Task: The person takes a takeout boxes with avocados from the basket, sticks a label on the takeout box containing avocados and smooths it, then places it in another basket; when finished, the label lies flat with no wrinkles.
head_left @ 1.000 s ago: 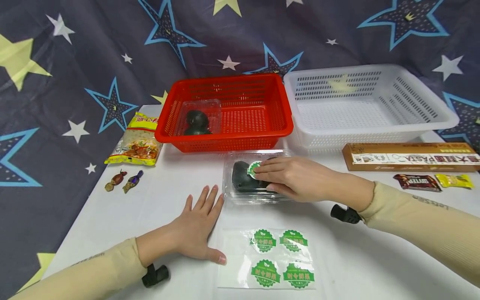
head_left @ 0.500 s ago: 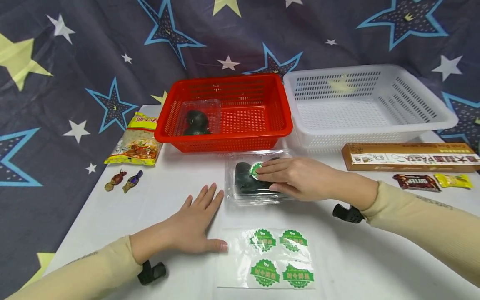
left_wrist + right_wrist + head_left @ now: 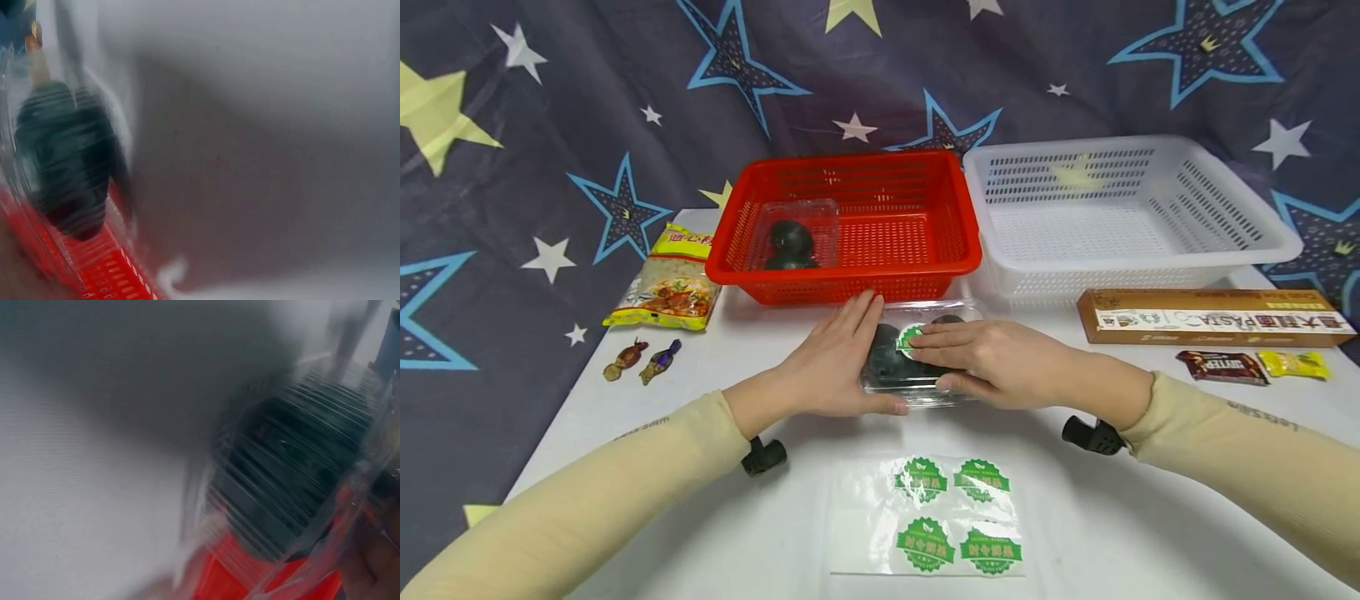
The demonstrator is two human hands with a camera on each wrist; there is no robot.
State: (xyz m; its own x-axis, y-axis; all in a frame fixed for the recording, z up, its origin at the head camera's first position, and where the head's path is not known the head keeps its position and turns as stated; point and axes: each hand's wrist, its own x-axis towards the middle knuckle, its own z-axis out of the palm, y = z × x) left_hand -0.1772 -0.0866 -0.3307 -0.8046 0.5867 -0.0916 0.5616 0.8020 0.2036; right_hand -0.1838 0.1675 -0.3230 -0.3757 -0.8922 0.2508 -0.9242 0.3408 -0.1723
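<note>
A clear plastic clamshell box (image 3: 928, 400) holding dark green, avocado-like fruit (image 3: 886, 363) sits on the table in front of the red basket. On its lid is a round green-and-white sticker (image 3: 907, 338). My right hand (image 3: 1018, 360) lies over the box's right half, straight fingertips pressing the sticker and covering part of it. Along the box's left side rests my left hand (image 3: 827, 360), fingers extended and thumb at the front corner. Both wrist views are blurred; the fruit shows through the plastic in the left wrist view (image 3: 65, 159) and the right one.
Nearer me lies a sheet of green stickers (image 3: 861, 533). The red basket (image 3: 850, 287) holds another clear box of fruit (image 3: 823, 225). Right of it stands a white basket (image 3: 1112, 267). A pasta box (image 3: 1217, 318), a yellow food bag (image 3: 664, 279) and several wrapped sweets (image 3: 1223, 367) lie around.
My left hand has moved from the table beside the sticker sheet forward and right to the box's left side. My right hand stays on the sticker throughout.
</note>
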